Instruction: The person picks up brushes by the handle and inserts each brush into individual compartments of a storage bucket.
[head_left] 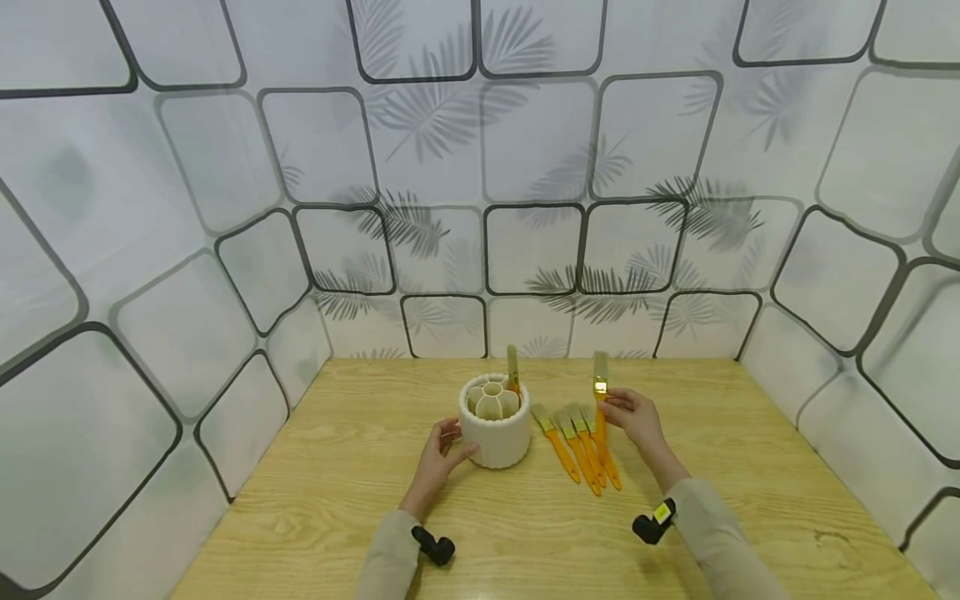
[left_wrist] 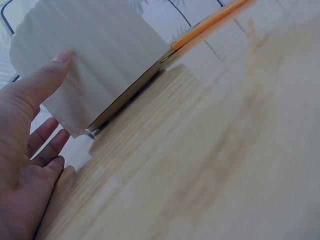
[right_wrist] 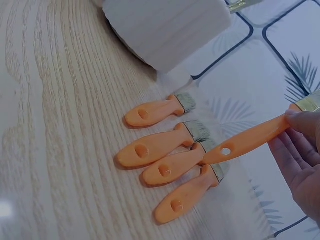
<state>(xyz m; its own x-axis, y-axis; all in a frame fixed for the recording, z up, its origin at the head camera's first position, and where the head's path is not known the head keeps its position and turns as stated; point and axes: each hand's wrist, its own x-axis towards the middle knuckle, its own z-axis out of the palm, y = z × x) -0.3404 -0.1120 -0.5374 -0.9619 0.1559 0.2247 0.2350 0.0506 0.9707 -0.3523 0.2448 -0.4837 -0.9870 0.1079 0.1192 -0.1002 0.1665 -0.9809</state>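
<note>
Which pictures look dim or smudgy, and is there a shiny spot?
Head view: brightest, white pot easy to see; left wrist: dimmer, tabletop grain smeary; right wrist: dim too, orange handles fairly sharp, white glare at lower left.

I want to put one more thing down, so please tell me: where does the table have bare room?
Bare: the table between left hand and left wall; between right hand and right wall; and nearer, between the sleeves. Crowded: from the holder to the right hand, where brushes lie close together.
</note>
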